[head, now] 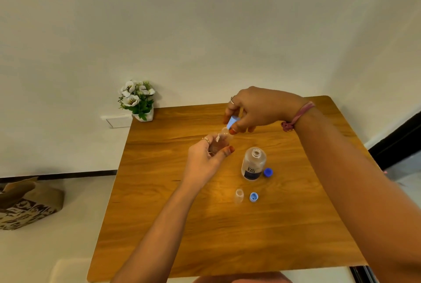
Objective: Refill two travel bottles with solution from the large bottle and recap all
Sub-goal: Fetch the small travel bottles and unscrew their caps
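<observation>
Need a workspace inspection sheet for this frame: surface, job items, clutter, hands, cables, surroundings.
Surface: wooden table, bare wood around the items.
Job's things: large bottle upright, uncapped, dark blue cap beside it; small travel bottle upright, open, light blue cap beside it; second travel bottle held.
Clutter: flower pot at the far corner.
Hands: left hand grips the held bottle; right hand pinches its blue cap.
Cables: nothing seen.
Surroundings: white wall; patterned bag on the floor.
</observation>
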The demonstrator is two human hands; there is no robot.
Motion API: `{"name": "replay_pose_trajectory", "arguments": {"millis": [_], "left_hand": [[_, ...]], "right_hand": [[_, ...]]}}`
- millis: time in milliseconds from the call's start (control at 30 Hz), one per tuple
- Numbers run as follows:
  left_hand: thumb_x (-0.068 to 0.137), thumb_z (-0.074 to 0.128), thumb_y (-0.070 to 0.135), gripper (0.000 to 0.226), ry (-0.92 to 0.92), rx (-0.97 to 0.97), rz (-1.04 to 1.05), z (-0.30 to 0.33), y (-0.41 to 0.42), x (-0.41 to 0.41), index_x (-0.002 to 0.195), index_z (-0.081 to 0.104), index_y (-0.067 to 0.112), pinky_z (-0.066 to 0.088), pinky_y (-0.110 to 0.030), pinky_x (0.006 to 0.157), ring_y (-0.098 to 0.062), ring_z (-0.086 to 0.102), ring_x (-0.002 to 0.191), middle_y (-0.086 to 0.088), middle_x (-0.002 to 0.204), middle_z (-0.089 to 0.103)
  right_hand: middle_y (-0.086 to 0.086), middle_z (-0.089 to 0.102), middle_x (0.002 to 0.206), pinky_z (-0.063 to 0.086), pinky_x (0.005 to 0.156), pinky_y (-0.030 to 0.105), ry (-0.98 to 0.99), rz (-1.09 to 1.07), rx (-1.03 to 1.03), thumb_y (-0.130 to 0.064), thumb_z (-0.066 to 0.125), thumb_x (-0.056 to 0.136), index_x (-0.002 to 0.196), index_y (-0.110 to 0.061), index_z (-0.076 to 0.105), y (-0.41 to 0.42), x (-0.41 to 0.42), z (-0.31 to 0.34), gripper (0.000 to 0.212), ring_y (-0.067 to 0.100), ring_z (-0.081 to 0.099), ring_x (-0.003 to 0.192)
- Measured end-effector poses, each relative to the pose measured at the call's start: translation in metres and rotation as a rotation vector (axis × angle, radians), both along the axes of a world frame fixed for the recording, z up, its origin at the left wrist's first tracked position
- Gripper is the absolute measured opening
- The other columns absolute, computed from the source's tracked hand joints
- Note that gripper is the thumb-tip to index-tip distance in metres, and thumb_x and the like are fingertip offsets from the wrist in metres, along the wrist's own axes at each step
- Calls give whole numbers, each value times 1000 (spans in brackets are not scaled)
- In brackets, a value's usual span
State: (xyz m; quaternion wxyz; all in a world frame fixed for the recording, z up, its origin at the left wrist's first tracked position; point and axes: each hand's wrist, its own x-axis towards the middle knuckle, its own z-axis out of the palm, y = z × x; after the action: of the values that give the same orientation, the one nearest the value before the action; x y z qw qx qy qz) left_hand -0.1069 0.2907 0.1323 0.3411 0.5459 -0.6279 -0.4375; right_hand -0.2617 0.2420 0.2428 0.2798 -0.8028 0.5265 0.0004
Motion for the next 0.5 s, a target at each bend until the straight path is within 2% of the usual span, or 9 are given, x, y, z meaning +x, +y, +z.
{"name": "replay_pose_trajectory", "arguments": {"millis": [100, 167, 233, 267, 333, 400, 500], "left_hand": [[79, 73, 22, 36, 100, 53, 14, -6, 2, -12, 113, 60, 21, 51, -28, 90, -9, 63, 102, 4, 107, 69], [80, 72, 22, 42, 182, 97, 15, -12, 7, -21, 118, 56, 18, 51, -35, 96, -10, 63, 107, 1, 114, 68], [82, 69, 22, 51, 238, 143, 11, -18, 14, -33, 128, 47, 15, 50, -35, 97, -8, 60, 112, 0, 122, 64], [84, 68, 23, 50, 260, 152, 3, -23, 17, -40, 128, 45, 16, 50, -33, 97, -7, 60, 113, 2, 123, 63], [86, 65, 25, 43, 270, 156, 0, -32, 26, -54, 124, 46, 22, 51, -32, 95, -6, 60, 111, 6, 122, 62], [85, 67, 32, 41, 239, 139, 35, -42, 33, -71, 120, 47, 28, 52, -36, 93, -12, 59, 111, 4, 125, 55], [79, 71, 40, 33, 213, 90, 54, -51, 43, -94, 105, 51, 44, 54, -36, 87, -14, 61, 106, 4, 120, 54]], "right_hand": [[-12, 56, 96, 41, 63, 5, -60, 27, -95, -16, 73, 78, 103, -23, 65, 7, -21, 3, 27, -3, 52, 72], [-13, 60, 100, 46, 71, 7, -263, -78, -98, -14, 75, 76, 98, -29, 63, 15, -43, -3, 29, 0, 60, 80], [-9, 62, 111, 51, 79, 17, -492, -241, -101, -12, 74, 76, 99, -35, 59, 26, -64, -18, 36, 6, 65, 91], [-8, 62, 114, 52, 80, 19, -582, -329, -109, -10, 73, 77, 102, -35, 58, 33, -73, -30, 38, 7, 65, 95], [-6, 62, 114, 53, 79, 17, -708, -502, -130, -8, 70, 79, 110, -24, 59, 47, -87, -58, 36, 8, 64, 98], [-3, 64, 112, 54, 79, 20, -800, -670, -112, -7, 69, 80, 115, -13, 59, 61, -101, -88, 37, 10, 65, 97], [2, 66, 106, 53, 73, 16, -911, -868, -83, -2, 70, 79, 109, -13, 59, 81, -117, -131, 34, 9, 65, 90]]}}
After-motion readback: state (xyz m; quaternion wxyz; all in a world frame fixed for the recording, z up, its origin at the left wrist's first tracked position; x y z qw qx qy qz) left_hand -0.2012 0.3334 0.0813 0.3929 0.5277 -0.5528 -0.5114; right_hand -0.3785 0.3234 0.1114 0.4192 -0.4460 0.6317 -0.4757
